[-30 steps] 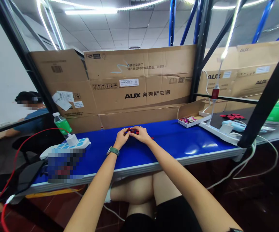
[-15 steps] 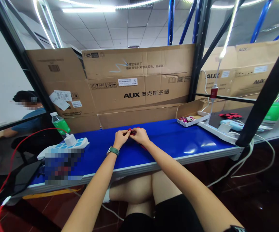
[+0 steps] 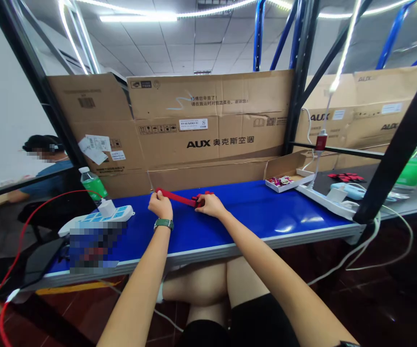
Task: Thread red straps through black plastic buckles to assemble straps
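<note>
A red strap (image 3: 179, 197) stretches taut between my two hands, just above the blue tabletop. My left hand (image 3: 160, 206) pinches its far left end, with a bit of red showing at the fingertips. At the other end, my right hand (image 3: 211, 206) is closed on a small red and black bundle (image 3: 196, 200), from which the strap comes out. More red shows just behind the right fingers. Its exact kind is too small to make out, and the fingers hide part of it.
Left on the blue table (image 3: 251, 212) lies a white power strip (image 3: 100, 216) with a red cable; behind it stands a green-labelled bottle (image 3: 93, 184). A shallow box (image 3: 289, 182) holds small wrapped items. Cardboard (image 3: 211, 125) walls the back. A person (image 3: 49, 159) sits beyond the left post.
My left hand has moved left, away from my right hand, drawing out a length of red strap between them. The right hand has stayed nearly in place.
</note>
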The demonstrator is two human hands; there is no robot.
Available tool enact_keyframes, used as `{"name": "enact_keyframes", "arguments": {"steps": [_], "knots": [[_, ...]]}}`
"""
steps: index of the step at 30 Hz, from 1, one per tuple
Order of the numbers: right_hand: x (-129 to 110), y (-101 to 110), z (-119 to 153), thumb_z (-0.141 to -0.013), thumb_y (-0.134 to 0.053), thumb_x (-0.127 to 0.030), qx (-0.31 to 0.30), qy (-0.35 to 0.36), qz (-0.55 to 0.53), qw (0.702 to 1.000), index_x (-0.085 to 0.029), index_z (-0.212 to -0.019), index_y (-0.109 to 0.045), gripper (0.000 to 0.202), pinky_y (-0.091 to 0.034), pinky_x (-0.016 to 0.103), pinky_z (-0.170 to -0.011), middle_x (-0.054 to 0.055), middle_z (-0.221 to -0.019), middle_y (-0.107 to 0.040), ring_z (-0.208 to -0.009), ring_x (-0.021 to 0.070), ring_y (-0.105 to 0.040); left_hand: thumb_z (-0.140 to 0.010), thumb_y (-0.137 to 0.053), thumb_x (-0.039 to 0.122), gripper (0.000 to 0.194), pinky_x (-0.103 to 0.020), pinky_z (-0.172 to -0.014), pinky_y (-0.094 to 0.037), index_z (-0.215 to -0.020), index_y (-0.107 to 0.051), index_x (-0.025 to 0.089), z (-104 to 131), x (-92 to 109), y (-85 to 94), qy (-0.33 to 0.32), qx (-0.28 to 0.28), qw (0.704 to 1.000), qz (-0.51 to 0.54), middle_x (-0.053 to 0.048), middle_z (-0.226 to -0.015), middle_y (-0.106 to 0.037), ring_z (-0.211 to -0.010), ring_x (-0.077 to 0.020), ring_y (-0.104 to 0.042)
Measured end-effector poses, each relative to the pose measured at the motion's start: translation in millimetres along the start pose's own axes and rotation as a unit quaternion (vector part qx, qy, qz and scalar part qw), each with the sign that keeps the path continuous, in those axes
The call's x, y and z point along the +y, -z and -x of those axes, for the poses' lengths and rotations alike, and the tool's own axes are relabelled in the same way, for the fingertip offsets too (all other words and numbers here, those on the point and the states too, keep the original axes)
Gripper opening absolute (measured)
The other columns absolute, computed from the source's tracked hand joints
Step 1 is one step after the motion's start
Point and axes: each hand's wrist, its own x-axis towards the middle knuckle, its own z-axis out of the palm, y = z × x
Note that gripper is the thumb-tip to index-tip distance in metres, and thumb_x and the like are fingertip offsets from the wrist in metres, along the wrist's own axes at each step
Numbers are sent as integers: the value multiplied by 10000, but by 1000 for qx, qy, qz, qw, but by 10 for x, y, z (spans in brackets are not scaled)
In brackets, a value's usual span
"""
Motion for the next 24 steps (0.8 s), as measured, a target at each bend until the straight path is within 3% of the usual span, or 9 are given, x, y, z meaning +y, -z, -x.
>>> {"name": "enact_keyframes", "arguments": {"steps": [3, 6, 9, 11, 14, 17, 20, 24], "knots": [[33, 78, 19, -684, -794, -337, -21, 19, 27, 999, -249, -985, -729, 320, -449, 275, -743, 2, -861, -740, -843, 204, -677, -956, -390, 231, 190, -376, -784, -439, -871, -557, 198, -118, -124, 24, 102, 94, 990, 24, -157, -921, -687, -895, -279, -644], [66, 162, 41, -738, -700, -253, -17, 19, 70, 997, -278, -1116, -704, 379, -433, 327, -817, 28, -1032, -730, -994, 245, -637, -959, -380, 191, 155, -386, -819, -446, -1005, -526, 178, -186, -212, 48, 127, 131, 983, 36, -154, -967, -671, -927, -275, -642], [68, 215, 56, -786, -585, -175, 7, -22, 136, 991, -256, -1183, -685, 417, -406, 410, -873, 98, -1165, -676, -1108, 309, -551, -932, -454, 162, 198, -360, -798, -452, -1129, -475, 173, -178, -253, 61, 86, 117, 989, 44, -112, -921, -655, -878, -252, -645], [38, 214, 64, -819, -533, -153, 17, -30, 162, 986, -229, -1199, -679, 414, -389, 440, -893, 135, -1201, -644, -1139, 324, -504, -923, -491, 166, 186, -340, -763, -449, -1108, -478, 189, -144, -257, 63, 39, 72, 996, 35, -76, -848, -638, -813, -241, -642], [-43, 138, 80, -884, -486, -178, -12, 69, 176, 982, -256, -1282, -633, 432, -368, 464, -934, 123, -1278, -610, -1193, 310, -454, -936, -497, 196, 133, -325, -745, -439, -1068, -508, 195, -98, -236, 64, -21, 9, 1000, 2, -62, -794, -629, -775, -238, -633], [-126, -1, 90, -959, -460, -286, -70, 167, 203, 962, -239, -1340, -593, 406, -332, 522, -994, 130, -1322, -599, -1239, 315, -422, -963, -450, 205, 129, -314, -775, -434, -1052, -542, 187, -95, -191, 71, -72, -2, 997, -4, -79, -855, -651, -805, -226, -632], [-181, -105, 91, -1000, -440, -372, -96, 195, 229, 949, -205, -1342, -592, 410, -312, 556, -1024, 154, -1326, -589, -1245, 326, -420, -982, -422, 226, 167, -306, -826, -437, -1045, -571, 183, -104, -139, 93, -114, 7, 993, 27, -88, -943, -664, -869, -216, -630], [-217, -120, 115, -995, -473, -440, -74, 198, 242, 947, -244, -1420, -529, 472, -341, 531, -1010, 164, -1349, -537, -1215, 333, -442, -954, -376, 143, 265, -305, -899, -437, -1052, -620, 178, -58, -60, 136, -165, 26, 983, 78, -93, -997, -645, -966, -215, -608]]}}
